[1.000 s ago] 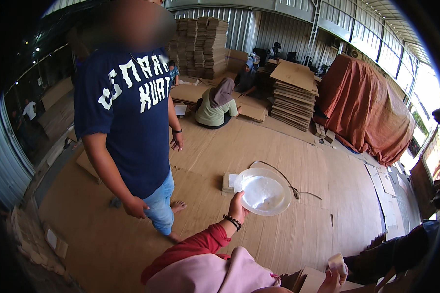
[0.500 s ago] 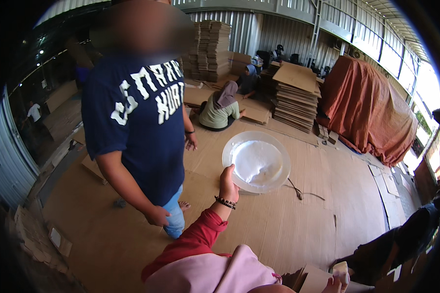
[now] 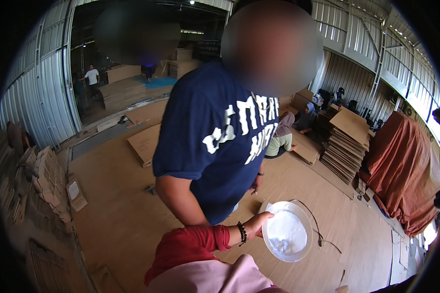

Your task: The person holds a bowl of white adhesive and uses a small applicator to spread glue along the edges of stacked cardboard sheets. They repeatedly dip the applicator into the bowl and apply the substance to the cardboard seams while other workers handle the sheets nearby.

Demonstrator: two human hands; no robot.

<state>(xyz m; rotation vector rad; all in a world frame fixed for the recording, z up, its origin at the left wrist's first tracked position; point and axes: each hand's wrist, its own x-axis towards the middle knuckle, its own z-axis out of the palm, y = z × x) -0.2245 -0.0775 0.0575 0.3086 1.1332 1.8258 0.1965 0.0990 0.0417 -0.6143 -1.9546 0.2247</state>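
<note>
My left hand (image 3: 259, 224) is closed on the near-left rim of a round translucent plastic bowl (image 3: 307, 244), thumb over the edge. Thick-looking white paste (image 3: 288, 229) covers the bowl's inside, with an uneven patch near its lower side. The bowl is held out over the cardboard-covered floor and tilts toward me. A red sleeve and a dark beaded bracelet show on my left arm. Only a small pale tip (image 3: 341, 289) peeks in at the lower edge; my right hand itself is out of the picture.
A person in a navy shirt (image 3: 220, 127) stands close, just beyond my left arm. Cardboard sheets (image 3: 344, 141) are stacked at the right beside an orange tarp-covered heap (image 3: 401, 171). Two people sit behind. A thin cord (image 3: 320, 234) lies beside the bowl. Folded cardboard (image 3: 51, 180) lines the left.
My view has swung left. The bowl in my left hand sits lower and more to the right in view. My right hand, earlier holding a pale block, has left the picture. The navy-shirted person appears closer.
</note>
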